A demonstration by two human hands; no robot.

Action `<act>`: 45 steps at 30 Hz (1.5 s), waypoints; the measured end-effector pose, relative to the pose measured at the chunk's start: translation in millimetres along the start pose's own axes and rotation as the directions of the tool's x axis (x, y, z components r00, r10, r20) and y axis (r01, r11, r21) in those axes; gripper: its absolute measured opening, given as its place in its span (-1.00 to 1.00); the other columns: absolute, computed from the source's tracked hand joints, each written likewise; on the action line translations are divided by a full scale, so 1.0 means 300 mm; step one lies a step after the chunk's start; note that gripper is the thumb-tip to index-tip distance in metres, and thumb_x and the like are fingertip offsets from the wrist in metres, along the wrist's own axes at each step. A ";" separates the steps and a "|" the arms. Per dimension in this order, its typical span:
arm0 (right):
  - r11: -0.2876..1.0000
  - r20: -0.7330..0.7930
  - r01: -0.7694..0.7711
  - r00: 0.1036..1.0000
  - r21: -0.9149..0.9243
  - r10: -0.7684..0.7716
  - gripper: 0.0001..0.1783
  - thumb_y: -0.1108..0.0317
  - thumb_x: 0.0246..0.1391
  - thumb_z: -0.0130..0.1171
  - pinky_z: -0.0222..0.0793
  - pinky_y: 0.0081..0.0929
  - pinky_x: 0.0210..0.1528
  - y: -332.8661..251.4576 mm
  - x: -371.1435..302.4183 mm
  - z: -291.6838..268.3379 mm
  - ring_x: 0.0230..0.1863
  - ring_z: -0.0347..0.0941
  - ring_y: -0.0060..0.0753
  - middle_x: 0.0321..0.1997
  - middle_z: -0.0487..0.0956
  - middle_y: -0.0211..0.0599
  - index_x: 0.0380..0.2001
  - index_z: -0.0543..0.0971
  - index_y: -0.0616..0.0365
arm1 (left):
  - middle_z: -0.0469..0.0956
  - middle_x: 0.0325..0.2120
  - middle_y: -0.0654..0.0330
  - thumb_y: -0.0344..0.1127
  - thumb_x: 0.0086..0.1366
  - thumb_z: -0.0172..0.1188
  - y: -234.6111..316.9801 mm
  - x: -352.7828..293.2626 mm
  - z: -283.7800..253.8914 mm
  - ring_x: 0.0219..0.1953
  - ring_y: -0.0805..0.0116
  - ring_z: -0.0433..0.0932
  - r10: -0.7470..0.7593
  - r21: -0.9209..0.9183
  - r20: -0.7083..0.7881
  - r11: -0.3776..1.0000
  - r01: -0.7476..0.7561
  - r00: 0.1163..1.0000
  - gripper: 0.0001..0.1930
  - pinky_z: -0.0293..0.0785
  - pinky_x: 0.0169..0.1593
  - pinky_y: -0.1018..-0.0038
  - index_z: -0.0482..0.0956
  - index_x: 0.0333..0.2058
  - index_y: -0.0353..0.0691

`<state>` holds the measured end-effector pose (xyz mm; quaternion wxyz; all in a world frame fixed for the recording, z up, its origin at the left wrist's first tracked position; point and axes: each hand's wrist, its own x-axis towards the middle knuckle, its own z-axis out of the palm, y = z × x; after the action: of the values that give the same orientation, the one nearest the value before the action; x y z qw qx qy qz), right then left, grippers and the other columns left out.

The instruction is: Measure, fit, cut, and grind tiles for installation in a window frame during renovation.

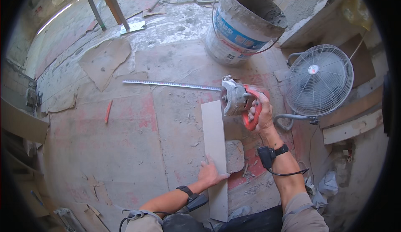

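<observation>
My right hand (260,114) is wrapped round the red rear handle of a handheld tile saw (234,97) with a grey metal head. The saw's head is beside the far right end of a long, pale tile strip (214,125); whether the blade touches the strip, I cannot tell. Lower on the same strip, my left hand (211,174) holds it, thumb stretched to its right edge and fingers over its top. Beneath the strip's right side lies a broken grey slab (234,156). A steel ruler (171,83) runs leftward from the saw's head.
A dirty white-and-blue bucket (232,33) stands beyond the saw. To the right is a round metal fan (319,79) on a tubular stand. A red pencil-like stick (108,111) lies on the dusty board-covered floor (104,148). Rubble bits (246,169) are scattered near the slab.
</observation>
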<state>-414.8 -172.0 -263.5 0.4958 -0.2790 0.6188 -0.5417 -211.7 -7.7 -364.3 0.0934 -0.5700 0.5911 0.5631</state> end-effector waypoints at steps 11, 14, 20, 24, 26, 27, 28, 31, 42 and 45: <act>1.000 0.028 -0.014 1.000 -0.002 0.014 -0.45 -0.19 0.18 0.06 0.24 -0.58 -0.71 -0.005 -0.016 -0.013 -0.70 0.26 -0.58 -0.57 0.36 -0.44 -0.28 0.49 0.18 | 0.21 0.14 -0.57 0.32 -0.15 0.50 -0.007 0.010 0.016 0.09 -0.34 0.47 0.008 0.021 -0.039 1.000 -0.007 0.999 0.52 0.52 0.10 0.13 -0.40 0.38 -0.55; 1.000 0.029 -0.010 1.000 0.014 0.010 -0.45 -0.16 0.19 0.07 0.26 -0.58 -0.70 0.000 -0.015 -0.020 -0.65 0.28 -0.61 -0.49 0.35 -0.45 -0.17 0.52 0.19 | 0.21 0.14 -0.57 0.32 -0.15 0.50 -0.008 0.015 0.015 0.08 -0.34 0.47 0.010 0.024 -0.039 1.000 -0.009 0.999 0.52 0.53 0.09 0.13 -0.39 0.38 -0.56; 0.999 0.035 -0.009 0.999 0.031 0.008 -0.44 -0.13 0.20 0.07 0.27 -0.58 -0.69 0.011 -0.024 -0.029 -0.62 0.30 -0.63 -0.46 0.34 -0.47 -0.07 0.54 0.17 | 0.19 0.15 -0.60 0.32 -0.15 0.50 -0.008 0.014 0.021 0.09 -0.35 0.47 0.021 0.037 -0.054 0.999 -0.019 0.998 0.51 0.52 0.11 0.13 -0.37 0.38 -0.57; 0.999 0.051 -0.041 0.998 0.021 0.040 -0.44 -0.14 0.20 0.06 0.26 -0.59 -0.70 0.024 -0.024 -0.050 -0.62 0.28 -0.64 -0.44 0.34 -0.48 -0.05 0.55 0.14 | 0.15 0.17 -0.63 0.32 -0.14 0.49 -0.008 0.011 0.020 0.12 -0.37 0.44 0.023 0.024 -0.044 0.999 -0.022 0.999 0.50 0.49 0.14 0.14 -0.37 0.38 -0.57; 0.997 0.059 -0.073 0.996 0.011 0.072 -0.44 -0.14 0.20 0.06 0.25 -0.59 -0.70 0.026 -0.026 -0.050 -0.63 0.28 -0.64 -0.43 0.35 -0.48 -0.04 0.56 0.13 | 0.15 0.17 -0.63 0.32 -0.14 0.49 -0.007 0.009 0.015 0.13 -0.37 0.43 0.020 0.019 -0.035 1.000 -0.019 0.999 0.50 0.48 0.15 0.14 -0.38 0.37 -0.57; 0.998 0.056 -0.053 0.997 0.017 0.052 -0.45 -0.15 0.20 0.06 0.25 -0.60 -0.70 0.027 -0.030 -0.045 -0.62 0.28 -0.65 -0.43 0.34 -0.48 -0.05 0.56 0.12 | 0.14 0.18 -0.63 0.32 -0.14 0.48 -0.007 0.007 0.014 0.14 -0.37 0.42 0.018 0.013 -0.025 1.000 -0.018 1.000 0.51 0.48 0.16 0.14 -0.38 0.37 -0.57; 0.999 0.054 -0.033 0.998 0.022 0.032 -0.45 -0.15 0.20 0.06 0.25 -0.60 -0.70 0.028 -0.032 -0.040 -0.62 0.28 -0.65 -0.43 0.34 -0.49 -0.06 0.55 0.12 | 0.14 0.18 -0.63 0.32 -0.14 0.48 -0.006 0.006 0.012 0.14 -0.37 0.42 0.017 0.012 -0.025 1.000 -0.016 1.000 0.51 0.48 0.16 0.14 -0.38 0.37 -0.57; 0.998 0.033 -0.062 0.998 0.013 0.061 -0.46 -0.15 0.20 0.06 0.25 -0.60 -0.69 0.032 -0.040 -0.037 -0.60 0.28 -0.66 -0.44 0.33 -0.49 -0.06 0.55 0.12 | 0.14 0.18 -0.64 0.32 -0.14 0.48 -0.004 0.002 0.010 0.15 -0.38 0.41 0.021 0.019 -0.036 1.000 -0.021 0.999 0.51 0.47 0.17 0.14 -0.38 0.37 -0.59; 0.996 0.067 -0.061 0.996 0.066 0.056 -0.45 -0.10 0.24 0.04 0.26 -0.61 -0.69 0.051 -0.067 -0.062 -0.58 0.29 -0.67 -0.37 0.31 -0.50 0.08 0.53 0.08 | 0.21 0.17 -0.44 0.22 -0.09 0.51 -0.003 0.009 0.021 0.16 -0.32 0.39 -0.004 -0.020 -0.051 1.000 0.003 0.999 0.44 0.44 0.15 0.06 -0.34 0.40 -0.50; 0.997 0.046 -0.051 0.998 0.049 0.048 -0.50 -0.15 0.19 0.06 0.26 -0.59 -0.70 0.040 -0.079 -0.054 -0.65 0.27 -0.62 -0.51 0.30 -0.49 -0.11 0.47 0.07 | 0.24 0.14 -0.40 0.22 -0.09 0.51 -0.004 0.012 0.028 0.13 -0.29 0.40 0.004 -0.002 -0.066 1.000 -0.005 0.998 0.43 0.45 0.14 0.06 -0.34 0.40 -0.49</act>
<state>-419.0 -141.5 -268.7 0.5298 -0.2632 0.6003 -0.5382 -216.6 -2.8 -370.7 0.0719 -0.5871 0.5944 0.5449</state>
